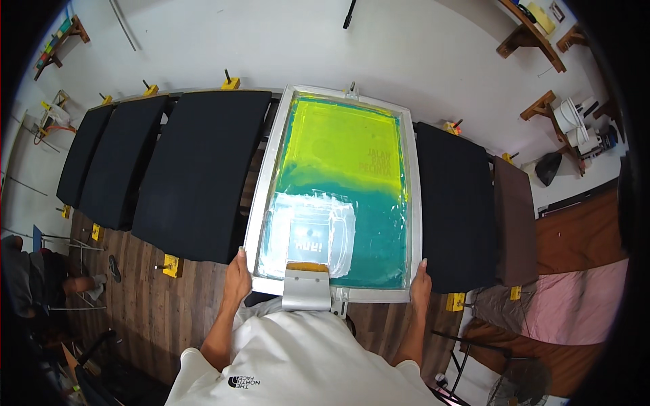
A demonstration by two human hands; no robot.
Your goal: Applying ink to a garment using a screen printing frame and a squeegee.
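A screen-printing screen (345,160) in a silver frame lies in front of me, coated teal with bright yellow-green ink across its upper half and white smears at lower left, some faint lettering showing. A short metal squeegee-like piece (306,291) with an amber edge rests at its near edge. My left hand (237,277) grips the frame's left side near the lower corner, fingers closed on it. My right hand (420,284) grips the opposite side, likewise closed. What lies directly beneath the screen is hidden.
Black-covered boards (193,172) line up on both sides, with a brown one (514,223) far right and yellow clamp blocks (172,266) along them. Wooden shelves (546,115) hang on the wall. Another person (37,277) is at far left. A fan (518,386) and draped cloths (562,304) are lower right.
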